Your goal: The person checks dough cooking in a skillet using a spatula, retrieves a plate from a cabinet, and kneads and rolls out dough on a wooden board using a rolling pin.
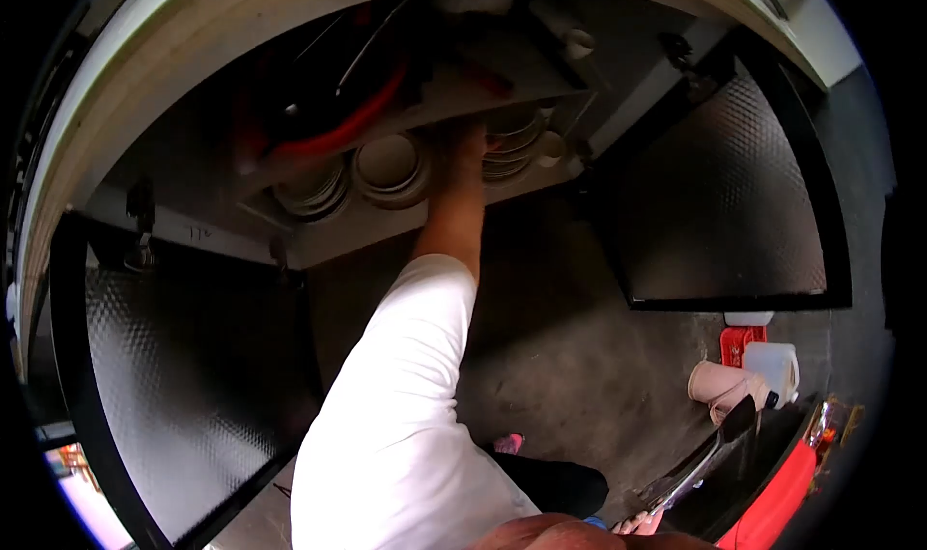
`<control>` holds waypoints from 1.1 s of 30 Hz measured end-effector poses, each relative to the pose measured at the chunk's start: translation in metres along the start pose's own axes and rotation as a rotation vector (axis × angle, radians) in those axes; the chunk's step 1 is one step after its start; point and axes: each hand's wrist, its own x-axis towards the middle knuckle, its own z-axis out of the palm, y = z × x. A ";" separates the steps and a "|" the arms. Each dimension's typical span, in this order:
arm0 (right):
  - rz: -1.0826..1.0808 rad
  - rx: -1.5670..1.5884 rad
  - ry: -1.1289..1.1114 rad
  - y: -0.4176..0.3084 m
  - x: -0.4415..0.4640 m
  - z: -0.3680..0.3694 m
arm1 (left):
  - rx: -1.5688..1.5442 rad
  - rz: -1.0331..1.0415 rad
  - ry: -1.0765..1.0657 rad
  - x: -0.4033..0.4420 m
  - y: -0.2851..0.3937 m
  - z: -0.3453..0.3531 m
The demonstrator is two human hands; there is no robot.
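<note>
We are finding the 2 hands well apart: the left hand (473, 142) by the plates (388, 161) on the shelf (357, 228), the right hand (635, 523) well away from that shelf. We cannot tell either grip. We are advising slow, level handling inside the dim shelf.

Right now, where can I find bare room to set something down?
The dark floor is bare between the white sleeve and the open right-hand door. Crowded: the lower shelf, with plates on both sides of the left hand, and around the pink container and jug.
</note>
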 end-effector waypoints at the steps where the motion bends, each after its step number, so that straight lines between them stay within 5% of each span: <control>1: -0.012 -0.003 -0.017 0.000 0.003 0.004 | 0.016 0.071 -0.019 -0.004 0.001 0.002; 5: -0.031 -0.007 -0.103 -0.001 0.016 0.013 | 0.042 0.251 -0.076 -0.033 0.024 -0.003; 8: -0.046 -0.002 -0.196 0.004 0.033 0.011 | -0.212 -0.184 0.183 -0.040 0.038 -0.013; 13: 0.002 0.055 -0.381 -0.008 0.039 0.028 | -0.246 -0.359 0.214 -0.080 0.046 -0.113; 17: 0.259 0.120 -0.360 -0.043 0.020 0.070 | -0.061 -0.191 0.367 -0.116 0.048 -0.206; 26: 0.011 -0.040 -0.228 -0.029 0.026 0.087 | 0.012 -0.239 0.613 -0.122 0.065 -0.295; 33: 0.002 0.236 -0.225 -0.028 0.005 0.102 | -0.007 -0.276 0.593 -0.121 0.062 -0.304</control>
